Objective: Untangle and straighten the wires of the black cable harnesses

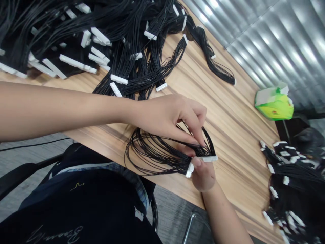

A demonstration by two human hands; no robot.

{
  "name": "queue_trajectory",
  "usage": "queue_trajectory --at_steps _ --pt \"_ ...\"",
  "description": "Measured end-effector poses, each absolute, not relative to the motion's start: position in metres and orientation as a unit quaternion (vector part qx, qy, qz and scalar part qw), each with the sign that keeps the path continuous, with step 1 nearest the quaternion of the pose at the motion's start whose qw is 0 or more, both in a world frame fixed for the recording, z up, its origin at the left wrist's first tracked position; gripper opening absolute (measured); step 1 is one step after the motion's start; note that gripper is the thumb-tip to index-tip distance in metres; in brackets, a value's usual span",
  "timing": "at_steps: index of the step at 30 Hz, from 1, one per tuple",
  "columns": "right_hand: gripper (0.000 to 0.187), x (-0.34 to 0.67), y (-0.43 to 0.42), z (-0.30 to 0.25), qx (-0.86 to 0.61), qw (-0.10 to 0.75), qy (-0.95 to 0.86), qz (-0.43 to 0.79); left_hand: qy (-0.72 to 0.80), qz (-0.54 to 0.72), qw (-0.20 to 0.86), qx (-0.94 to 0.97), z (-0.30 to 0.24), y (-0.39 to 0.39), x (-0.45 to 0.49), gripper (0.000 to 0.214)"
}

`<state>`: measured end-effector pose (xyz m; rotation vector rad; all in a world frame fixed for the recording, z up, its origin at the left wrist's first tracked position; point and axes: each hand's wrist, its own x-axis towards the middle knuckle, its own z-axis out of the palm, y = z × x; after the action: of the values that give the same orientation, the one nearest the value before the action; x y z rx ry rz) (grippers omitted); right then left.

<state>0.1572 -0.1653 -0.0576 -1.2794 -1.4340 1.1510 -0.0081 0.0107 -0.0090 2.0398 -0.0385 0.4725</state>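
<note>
A looped black wire harness (154,152) with white connectors (200,162) at its two ends lies at the near edge of the wooden table (228,112). My left hand (167,117) reaches across from the left, its fingers pinched on the wires just behind the connectors. My right hand (203,174) comes up from below the table edge and grips the connectors, thumb on top. The wires bow out in a loop to the left of both hands.
A large heap of black harnesses with white connectors (101,40) covers the far left of the table. Another pile (294,186) sits at the right. A green and white packet (274,103) lies near a corrugated metal wall (266,30). My dark clothing fills the bottom left.
</note>
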Motion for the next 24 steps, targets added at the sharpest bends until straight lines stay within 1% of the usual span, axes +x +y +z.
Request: queue_trajectory --at_steps 3,7,9,10,11,13,21,24 --pt "0.033 0.162 -0.165 -0.063 -0.528 0.480 -0.573 0.403 0.011 0.252 0.396 0.883 -0.009 0.009 -0.009 0.020" --pt "0.022 0.167 -0.167 -0.071 -0.560 0.545 -0.547 0.301 0.046 0.373 0.156 0.914 -0.012 0.004 -0.009 0.035" --pt "0.020 0.167 -0.166 -0.071 -0.576 0.560 -0.539 0.253 0.039 0.415 0.065 0.907 -0.015 0.001 -0.009 0.030" --pt "0.019 0.166 -0.165 -0.069 -0.580 0.559 -0.545 0.231 0.030 0.424 0.044 0.904 -0.016 0.001 -0.010 0.027" --pt "0.018 0.165 -0.164 -0.067 -0.580 0.554 -0.557 0.216 0.019 0.422 0.038 0.906 -0.016 0.000 -0.010 0.026" --pt "0.017 0.161 -0.162 -0.063 -0.570 0.551 -0.577 0.198 0.011 0.395 0.052 0.917 -0.016 0.000 -0.010 0.030" --pt "0.021 0.154 -0.164 -0.062 -0.574 0.578 -0.555 0.168 0.022 0.336 0.171 0.926 -0.008 -0.005 -0.009 0.039" --pt "0.018 0.152 -0.164 -0.060 -0.574 0.579 -0.554 0.167 0.030 0.312 0.172 0.934 -0.006 -0.008 -0.009 0.040"
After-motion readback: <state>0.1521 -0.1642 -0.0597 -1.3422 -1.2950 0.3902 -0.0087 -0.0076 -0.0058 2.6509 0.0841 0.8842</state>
